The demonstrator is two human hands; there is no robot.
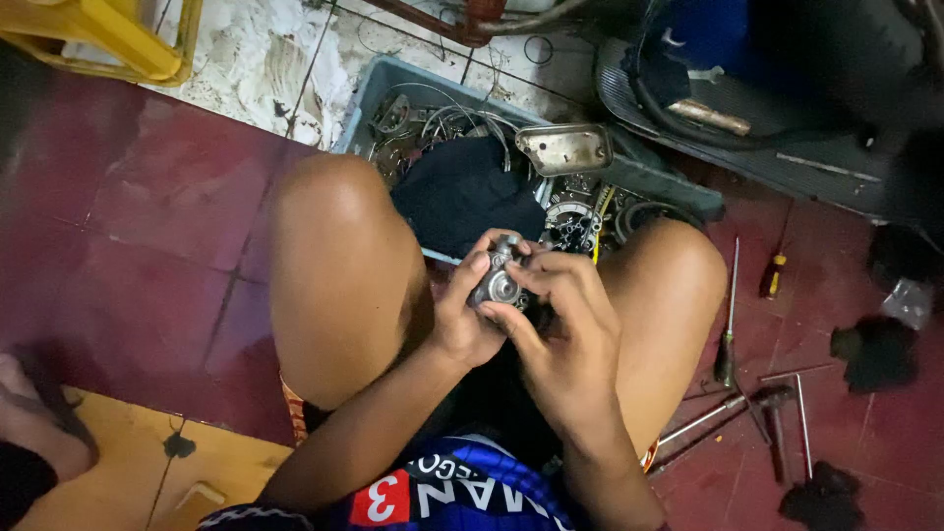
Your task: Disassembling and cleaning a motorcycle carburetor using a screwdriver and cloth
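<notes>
A: Two hands on one part. The left hand point(460, 320) cups a small grey metal engine part point(499, 278) from below and the side, thumb up against its left edge, fingers curled round it

B: And the right?

A: The right hand point(562, 329) comes over from the other side, fingertips point(518, 275) pressed on the part's face. Both hands closed on it, none spread. The part sits between the two bare knees, above the lap, just in front of the tray

B: Which tray?

A: A grey-blue plastic tray point(383, 84) on the floor ahead, full of metal bits, wires and a clutch-like disc. A dark cloth point(462, 197) lies in it, and an oblong metal cover point(564, 149) rests on its far edge

B: Tools?

A: On the dark red tiled floor point(147, 216) right of the right knee: a long screwdriver point(729, 315) with a dark handle, a short one with an orange handle point(773, 275) beside it, and some wrenches point(747, 408) nearer the body. Black rags point(875, 354) lie further right

B: Anything else?

A: A yellow plastic frame point(108, 39) top left, part of a scooter footboard point(747, 138) top right. Someone's foot in a sandal point(34, 413) at the left edge, well apart from the hands
</notes>
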